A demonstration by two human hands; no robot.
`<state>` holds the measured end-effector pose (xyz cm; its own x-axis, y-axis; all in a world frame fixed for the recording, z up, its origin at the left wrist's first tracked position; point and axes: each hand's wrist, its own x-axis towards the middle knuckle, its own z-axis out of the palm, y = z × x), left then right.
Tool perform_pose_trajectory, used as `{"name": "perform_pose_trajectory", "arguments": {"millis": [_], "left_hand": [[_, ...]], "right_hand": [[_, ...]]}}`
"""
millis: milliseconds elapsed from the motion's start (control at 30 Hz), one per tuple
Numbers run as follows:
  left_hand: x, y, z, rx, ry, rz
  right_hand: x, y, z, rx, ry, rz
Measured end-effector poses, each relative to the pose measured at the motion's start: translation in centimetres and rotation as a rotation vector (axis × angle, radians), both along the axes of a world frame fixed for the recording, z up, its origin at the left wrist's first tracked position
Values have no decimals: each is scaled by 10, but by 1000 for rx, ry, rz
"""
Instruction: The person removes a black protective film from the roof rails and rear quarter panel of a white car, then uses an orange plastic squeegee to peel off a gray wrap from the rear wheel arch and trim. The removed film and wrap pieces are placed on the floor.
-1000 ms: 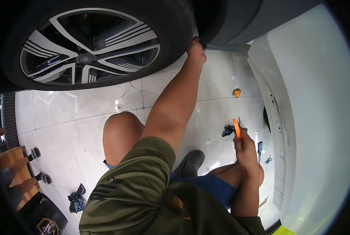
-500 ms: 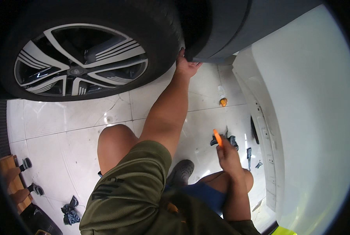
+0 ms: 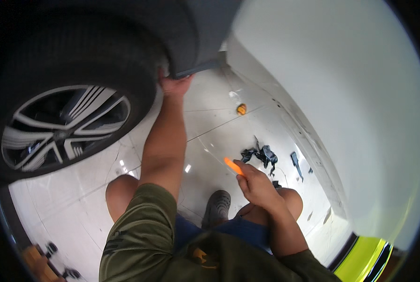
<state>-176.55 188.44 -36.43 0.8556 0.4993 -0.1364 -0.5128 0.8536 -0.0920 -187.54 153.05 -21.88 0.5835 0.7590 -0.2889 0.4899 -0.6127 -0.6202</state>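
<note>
Behind the wheel, my left hand reaches up to the lower corner of the dark grey car trim. Its thumb points up on the tyre side and its fingers curl at the bottom edge, partly hidden by the trim. A slim, bright orange tool sticks out of my right hand, which is closed round its other end above my right knee. Its exact kind does not show.
Dark plastic scraps lie on the pale tiled floor, near a small orange-and-black object. A long dark piece lies beside a large white panel on the right. Wheeled wooden boards show at the lower left.
My view has swung right, so the wheel and trim sit further left. My left hand stays at the trim's edge. The orange tool remains in my right hand, now tilted flatter.
</note>
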Motion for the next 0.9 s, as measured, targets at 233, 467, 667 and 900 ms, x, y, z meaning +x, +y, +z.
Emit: {"name": "perform_pose_trajectory", "arguments": {"millis": [233, 467, 667, 900], "left_hand": [[25, -22, -25, -82, 106, -33], [46, -38, -21, -42, 183, 16], [52, -28, -23, 31, 157, 87], [39, -2, -32, 236, 106, 187]], "right_hand": [[8, -7, 11, -61, 13, 32], [9, -25, 5, -3, 45, 45], [8, -21, 15, 49, 57, 82], [6, -50, 15, -37, 109, 43]]}}
